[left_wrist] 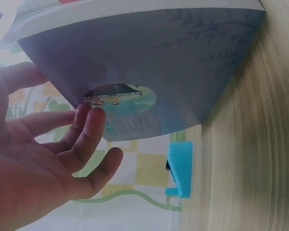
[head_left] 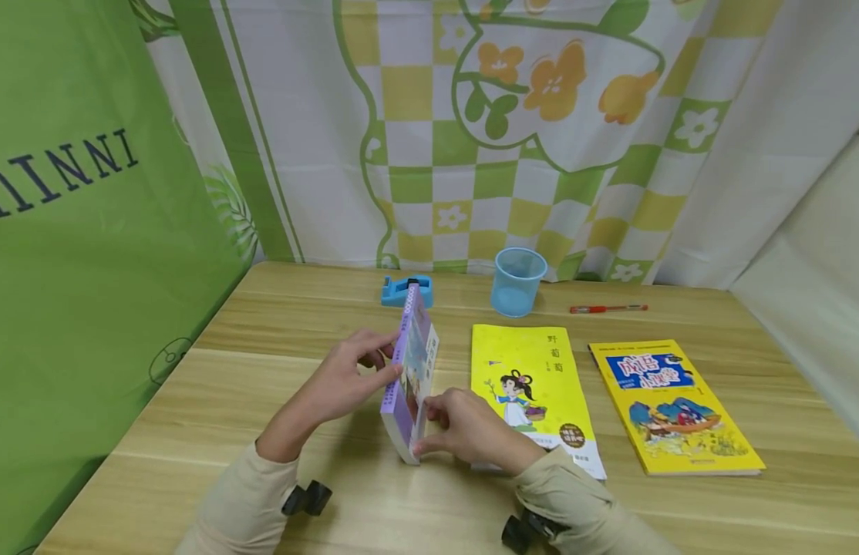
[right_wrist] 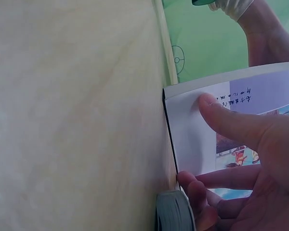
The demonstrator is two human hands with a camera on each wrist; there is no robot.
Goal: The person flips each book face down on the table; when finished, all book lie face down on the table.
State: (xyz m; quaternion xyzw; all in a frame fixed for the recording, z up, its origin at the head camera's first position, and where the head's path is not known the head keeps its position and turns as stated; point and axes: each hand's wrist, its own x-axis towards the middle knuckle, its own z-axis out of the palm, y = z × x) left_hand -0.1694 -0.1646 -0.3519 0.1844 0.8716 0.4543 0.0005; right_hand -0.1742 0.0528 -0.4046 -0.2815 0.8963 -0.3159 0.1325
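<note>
A purple paperback book point(head_left: 416, 362) stands on edge on the table, spine up, its picture cover facing right. My left hand point(head_left: 349, 370) pinches it along the spine; in the left wrist view, the fingers point(left_wrist: 94, 125) reach its back cover, which has a round picture point(left_wrist: 120, 100). On the other side, my right hand point(head_left: 471, 424) rests thumb and fingertips against the front cover, low down by the bottom corner. The thumb point(right_wrist: 221, 113) lies on the cover's pale strip point(right_wrist: 190, 130) in the right wrist view. A yellow book point(head_left: 520, 362) lies partly under my right forearm.
A second yellow book point(head_left: 679, 416) lies flat farther right. Along the back stand a blue tape dispenser point(head_left: 419, 293), partly behind the purple book, and a translucent blue cup point(head_left: 516, 285). A red pen point(head_left: 606, 308) lies right of the cup. Curtains hang behind the table point(head_left: 214, 385).
</note>
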